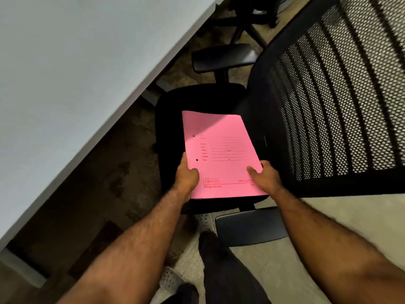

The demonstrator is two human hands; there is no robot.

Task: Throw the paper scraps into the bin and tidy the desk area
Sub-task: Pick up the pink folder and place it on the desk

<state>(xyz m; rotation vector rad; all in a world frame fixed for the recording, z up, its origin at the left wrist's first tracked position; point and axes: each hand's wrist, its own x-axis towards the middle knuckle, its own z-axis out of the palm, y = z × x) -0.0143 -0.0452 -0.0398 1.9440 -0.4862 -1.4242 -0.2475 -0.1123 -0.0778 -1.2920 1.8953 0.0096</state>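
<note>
Head view looks down on a grey desk that fills the left side, with its edge running diagonally. On the right stands a black office chair with a mesh back, and its dark seat is between the desk and the mesh back. One armrest is on the far side of the seat and another armrest is on the near side. A pink folder with printed red lines and two punched holes lies flat just above the seat; whether it touches the seat cannot be told. Both bare forearms reach forward from the bottom of the picture. The left hand grips the near left edge of the folder, with the thumb on top and the fingers hidden under it. The right hand holds the near right edge in the same manner, thumb pressed on the cover. Both hands are closed on the folder.
</note>
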